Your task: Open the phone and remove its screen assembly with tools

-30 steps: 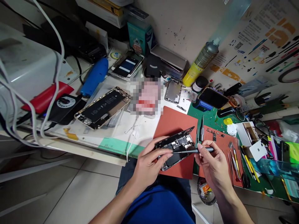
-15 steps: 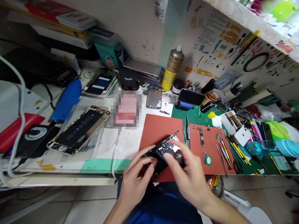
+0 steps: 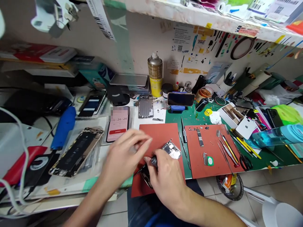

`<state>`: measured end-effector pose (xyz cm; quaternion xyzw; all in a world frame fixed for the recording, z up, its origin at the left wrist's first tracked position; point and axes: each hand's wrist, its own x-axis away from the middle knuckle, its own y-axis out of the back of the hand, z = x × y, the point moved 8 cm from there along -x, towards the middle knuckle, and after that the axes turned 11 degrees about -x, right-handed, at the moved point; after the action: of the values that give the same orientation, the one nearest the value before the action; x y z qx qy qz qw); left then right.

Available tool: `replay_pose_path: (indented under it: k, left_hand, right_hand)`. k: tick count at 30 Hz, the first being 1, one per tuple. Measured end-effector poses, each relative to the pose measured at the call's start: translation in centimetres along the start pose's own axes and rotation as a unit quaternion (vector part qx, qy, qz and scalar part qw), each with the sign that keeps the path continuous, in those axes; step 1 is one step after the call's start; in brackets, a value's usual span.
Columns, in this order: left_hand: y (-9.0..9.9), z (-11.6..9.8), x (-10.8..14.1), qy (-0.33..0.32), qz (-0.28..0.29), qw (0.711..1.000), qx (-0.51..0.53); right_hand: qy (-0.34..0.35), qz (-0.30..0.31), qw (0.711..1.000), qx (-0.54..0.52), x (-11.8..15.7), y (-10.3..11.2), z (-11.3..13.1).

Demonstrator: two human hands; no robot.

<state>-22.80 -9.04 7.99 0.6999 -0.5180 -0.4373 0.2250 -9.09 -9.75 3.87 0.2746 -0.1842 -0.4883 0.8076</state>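
An opened phone with bare inner parts lies on the left red mat, largely covered by my right hand. That hand grips a dark screwdriver between thumb and fingers; its thin shaft points left and down. Above the mat's left edge is my left hand, off the phone, slightly blurred. Its thumb and fingertips are pinched together, and whatever is between them is too small or hidden to tell.
On the right red mat lie small boards, tweezers and scissors. A lit phone and another opened phone are at left. Behind stand a spray can and a propped phone.
My left hand has let go of the phone and moved up and left. The phone, tilted in my hands before, is lower on the mat. The camera view has shifted.
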Motion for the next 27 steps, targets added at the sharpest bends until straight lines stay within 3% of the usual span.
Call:
replay_pose_path:
  k: [2,4,7,9,19,27]
  left_hand:
    - [-4.5,0.0,-4.7,-0.009,0.087,0.996,-0.008]
    - [-9.0,0.4,-8.4,-0.012,0.136,0.989,-0.047]
    - [-14.1,1.3,-11.4,-0.013,0.169,0.983,-0.073]
    - [-15.8,1.8,-12.1,-0.016,0.181,0.98,-0.085]
    - [-17.5,2.1,-12.0,-0.03,0.191,0.972,-0.133]
    - [-16.9,1.9,-12.3,-0.043,0.201,0.966,-0.154]
  right_hand:
    - [0.002,-0.001,1.0,0.001,0.1,-0.1,-0.1]
    - [0.005,-0.004,1.0,0.001,0.3,-0.3,-0.3]
    - [0.015,-0.005,1.0,0.007,0.5,-0.6,-0.5]
    - [0.013,0.002,1.0,0.019,0.5,-0.8,-0.6]
    - [-0.027,0.072,0.996,0.046,0.2,-1.3,-0.8]
    - [-0.004,0.06,0.997,0.05,0.3,-1.4,-1.0]
